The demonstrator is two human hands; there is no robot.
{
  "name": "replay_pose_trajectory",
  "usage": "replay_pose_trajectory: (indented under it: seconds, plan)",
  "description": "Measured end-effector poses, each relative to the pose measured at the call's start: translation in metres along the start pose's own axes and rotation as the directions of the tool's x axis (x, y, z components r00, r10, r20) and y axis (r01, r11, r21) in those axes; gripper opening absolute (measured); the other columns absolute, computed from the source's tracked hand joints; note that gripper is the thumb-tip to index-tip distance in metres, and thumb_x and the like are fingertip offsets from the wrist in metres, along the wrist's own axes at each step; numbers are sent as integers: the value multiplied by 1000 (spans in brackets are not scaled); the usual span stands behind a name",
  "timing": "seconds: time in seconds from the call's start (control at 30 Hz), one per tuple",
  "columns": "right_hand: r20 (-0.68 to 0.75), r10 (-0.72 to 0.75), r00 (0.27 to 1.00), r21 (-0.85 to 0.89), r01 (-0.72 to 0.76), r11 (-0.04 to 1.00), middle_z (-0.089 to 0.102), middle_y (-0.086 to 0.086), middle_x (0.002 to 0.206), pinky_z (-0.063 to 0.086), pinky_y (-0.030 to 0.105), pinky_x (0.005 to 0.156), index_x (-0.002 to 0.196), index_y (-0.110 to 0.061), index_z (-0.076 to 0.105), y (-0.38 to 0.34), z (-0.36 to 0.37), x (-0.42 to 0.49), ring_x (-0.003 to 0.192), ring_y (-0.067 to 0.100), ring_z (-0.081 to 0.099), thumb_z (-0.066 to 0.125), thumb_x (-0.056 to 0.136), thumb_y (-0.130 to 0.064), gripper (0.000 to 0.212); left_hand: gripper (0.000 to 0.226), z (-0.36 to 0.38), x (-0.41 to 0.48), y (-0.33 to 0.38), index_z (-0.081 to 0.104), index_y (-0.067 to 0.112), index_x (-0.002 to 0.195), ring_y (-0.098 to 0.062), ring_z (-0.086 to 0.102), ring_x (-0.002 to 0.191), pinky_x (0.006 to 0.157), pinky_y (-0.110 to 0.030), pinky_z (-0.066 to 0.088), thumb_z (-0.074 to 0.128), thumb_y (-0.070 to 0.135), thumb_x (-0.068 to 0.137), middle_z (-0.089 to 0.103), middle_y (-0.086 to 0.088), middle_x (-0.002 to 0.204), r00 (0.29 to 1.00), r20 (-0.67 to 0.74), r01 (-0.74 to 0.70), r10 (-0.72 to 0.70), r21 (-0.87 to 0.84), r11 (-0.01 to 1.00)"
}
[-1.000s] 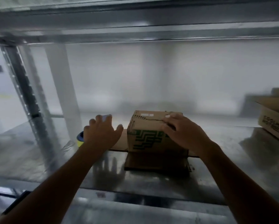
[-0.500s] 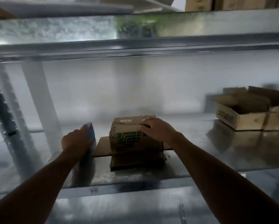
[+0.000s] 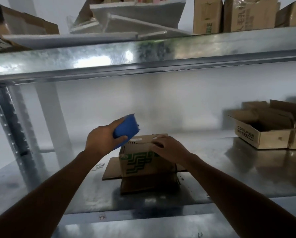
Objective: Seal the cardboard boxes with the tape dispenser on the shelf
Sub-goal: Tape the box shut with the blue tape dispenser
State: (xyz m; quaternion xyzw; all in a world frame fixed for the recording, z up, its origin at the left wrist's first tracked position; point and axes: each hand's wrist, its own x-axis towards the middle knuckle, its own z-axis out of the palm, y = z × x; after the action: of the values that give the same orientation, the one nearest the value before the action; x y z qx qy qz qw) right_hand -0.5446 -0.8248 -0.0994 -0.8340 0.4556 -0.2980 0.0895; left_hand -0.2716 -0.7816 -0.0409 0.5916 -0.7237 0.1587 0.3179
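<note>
A small cardboard box with a green stepped print stands on a flat piece of cardboard in the middle of the metal shelf. My right hand rests on the box's top right edge, fingers curled over the closed flaps. My left hand grips the blue tape dispenser and holds it tilted in the air just above the box's top left corner. The tape roll itself is hidden behind the blue body.
Two open cardboard boxes sit at the right of the same shelf. A perforated steel upright rises at the left. The shelf above carries foam sheets and several cartons.
My left hand lifted the blue dispenser off the shelf from left of the box and brought it up over the box's left corner. My right hand stayed on the box top. The camera tilted upward.
</note>
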Motion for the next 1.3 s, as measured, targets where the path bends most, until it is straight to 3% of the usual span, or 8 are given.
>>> replay_pose_trajectory:
  seconds: [0.1, 0.23, 0.33, 0.5, 0.77, 0.97, 1.17, 1.3]
  plan:
    - [27, 125, 992, 153, -128, 980, 50, 1, 150, 41, 30, 96, 153, -28, 37, 4, -1, -1, 128, 17, 50, 51, 96, -54, 65, 78, 7, 10, 7, 33, 41, 156, -28, 68, 103, 85, -34, 52, 71, 52, 89, 71, -4, 123, 998, 44, -41, 43, -52, 998]
    - [96, 171, 981, 345, -194, 918, 49, -4, 152, 38, 31, 98, 158, -36, 20, 3, -14, 0, 127, 15, 50, 50, 100, -51, 67, 79, 14, 24, 17, 31, 43, 156, -23, 66, 108, 94, -34, 52, 72, 50, 89, 68, 0, 131, 986, 116, -110, 119, -80, 991]
    - [140, 150, 979, 485, -200, 851, 59, -10, 137, 48, 26, 92, 155, -37, 29, 9, -28, 1, 116, 8, 59, 60, 97, -47, 66, 86, 17, 26, 19, 23, 53, 152, -10, 62, 83, 86, -31, 54, 77, 50, 85, 70, 10, 98, 966, 192, -146, 171, -135, 980]
    - [145, 102, 984, 589, -169, 790, 67, -14, 118, 51, 16, 86, 149, -32, 44, 26, -37, 3, 105, 0, 66, 63, 97, -31, 56, 73, 27, 34, 15, 47, 43, 148, -14, 67, 104, 88, -22, 49, 80, 46, 83, 66, 15, 127, 927, 183, -298, 328, -172, 939]
    - [74, 60, 996, 566, -91, 820, 57, -8, 138, 51, 21, 89, 146, -35, 49, 42, -38, 19, 117, 5, 58, 58, 101, -23, 48, 71, 28, 42, 5, 49, 51, 144, -1, 65, 109, 89, -27, 59, 78, 49, 79, 65, 22, 129, 883, 244, -308, 400, -342, 888]
    - [55, 18, 998, 596, -47, 802, 72, -8, 114, 52, 13, 80, 123, -18, 70, 48, -31, 27, 102, -1, 67, 63, 96, -10, 29, 73, 33, 40, 2, 45, 59, 143, -4, 66, 112, 90, -37, 60, 77, 52, 78, 64, 23, 132, 880, 206, -332, 428, -377, 865]
    - [16, 74, 997, 685, -65, 725, 75, -7, 106, 59, 26, 87, 116, -30, 69, 51, -23, 33, 99, 5, 71, 69, 93, -15, 27, 74, 36, 38, 2, 46, 59, 143, -7, 67, 109, 87, -40, 61, 77, 53, 76, 65, 22, 131, 877, 169, -367, 450, -367, 855]
    - [-8, 101, 995, 678, -69, 732, 75, -6, 102, 60, 24, 80, 108, -29, 70, 49, -17, 35, 92, 5, 72, 67, 95, -14, 20, 74, 38, 38, 0, 47, 56, 143, -8, 67, 109, 86, -39, 61, 78, 51, 76, 64, 23, 133, 879, 156, -374, 451, -361, 854]
